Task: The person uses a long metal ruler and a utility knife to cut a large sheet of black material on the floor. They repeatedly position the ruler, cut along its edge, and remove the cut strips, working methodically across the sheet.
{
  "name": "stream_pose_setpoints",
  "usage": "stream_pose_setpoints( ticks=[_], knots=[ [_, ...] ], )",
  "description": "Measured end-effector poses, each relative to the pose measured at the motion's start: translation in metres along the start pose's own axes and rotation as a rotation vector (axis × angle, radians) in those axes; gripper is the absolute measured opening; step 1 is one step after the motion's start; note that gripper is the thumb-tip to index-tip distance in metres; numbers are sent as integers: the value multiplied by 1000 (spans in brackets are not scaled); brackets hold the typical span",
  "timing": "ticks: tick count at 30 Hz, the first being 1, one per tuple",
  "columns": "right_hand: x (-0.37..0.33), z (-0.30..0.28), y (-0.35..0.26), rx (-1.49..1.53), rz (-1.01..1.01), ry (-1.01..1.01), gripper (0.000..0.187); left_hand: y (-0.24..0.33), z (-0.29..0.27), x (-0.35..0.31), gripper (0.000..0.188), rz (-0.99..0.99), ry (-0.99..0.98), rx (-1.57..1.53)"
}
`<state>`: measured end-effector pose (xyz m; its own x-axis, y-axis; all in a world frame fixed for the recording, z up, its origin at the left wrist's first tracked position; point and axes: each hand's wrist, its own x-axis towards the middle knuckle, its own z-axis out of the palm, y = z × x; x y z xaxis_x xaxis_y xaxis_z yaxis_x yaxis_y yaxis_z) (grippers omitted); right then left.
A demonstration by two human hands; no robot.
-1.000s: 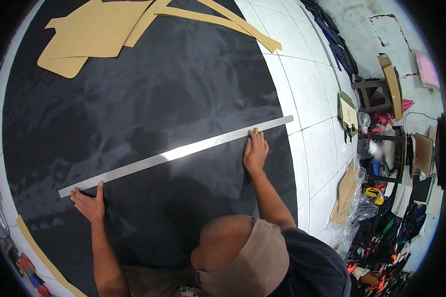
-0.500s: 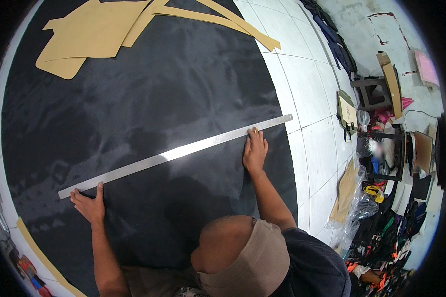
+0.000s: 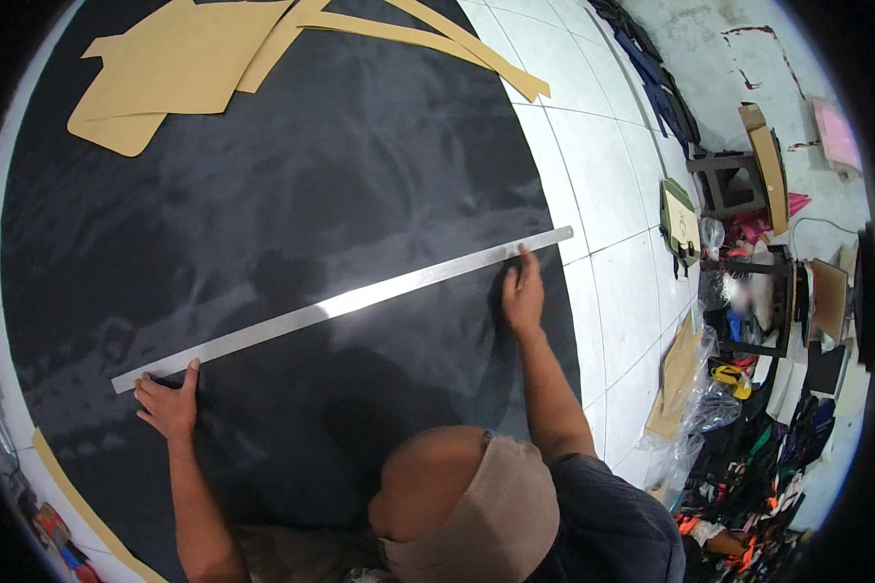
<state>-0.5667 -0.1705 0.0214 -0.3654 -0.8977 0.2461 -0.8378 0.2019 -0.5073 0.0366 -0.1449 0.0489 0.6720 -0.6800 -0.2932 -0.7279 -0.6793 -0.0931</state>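
A long metal ruler (image 3: 360, 297) lies slantwise across a large black sheet of fabric (image 3: 292, 204), its right end higher and reaching just past the fabric's edge. Close to the ruler's left end, my left hand (image 3: 169, 406) rests with thumb and fingers spread, the tips touching the near edge. My right hand (image 3: 523, 296) is near the right end, one finger stretched up onto the ruler and the others slightly bent. Whether anything small is under those fingers cannot be made out.
Tan card patterns (image 3: 180, 63) and narrow card strips (image 3: 408, 37) lie on the fabric's far side. White floor tiles (image 3: 617, 282) border it on the right. Beyond are a green bag (image 3: 681, 223), a grey concrete block (image 3: 729, 185), plastic wrap and a heap of scraps (image 3: 749, 466).
My right hand has slid right along the ruler, its finger now reaching onto the metal. My left hand has shifted slightly left, and the ruler's left end has moved a little.
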Motion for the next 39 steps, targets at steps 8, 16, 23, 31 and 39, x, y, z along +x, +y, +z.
stream_pose_setpoints(
  ticks=[8, 16, 23, 31, 39],
  knots=[
    [106, -41, 104, 91, 340, 189, 43, 6, 10, 4, 118, 39, -15, 0],
    [107, -22, 115, 5, 331, 175, 32, -2, 4, 7, 116, 36, -21, 27],
    [109, -25, 117, -54, 349, 148, 32, 6, -8, 3, 119, 15, -82, 17],
    [110, -31, 117, -135, 291, 108, 35, 13, -6, -1, 119, 18, -81, 28],
    [84, -12, 81, -144, 185, -19, 35, 6, -5, 3, 119, 23, -52, 23]
  ],
)
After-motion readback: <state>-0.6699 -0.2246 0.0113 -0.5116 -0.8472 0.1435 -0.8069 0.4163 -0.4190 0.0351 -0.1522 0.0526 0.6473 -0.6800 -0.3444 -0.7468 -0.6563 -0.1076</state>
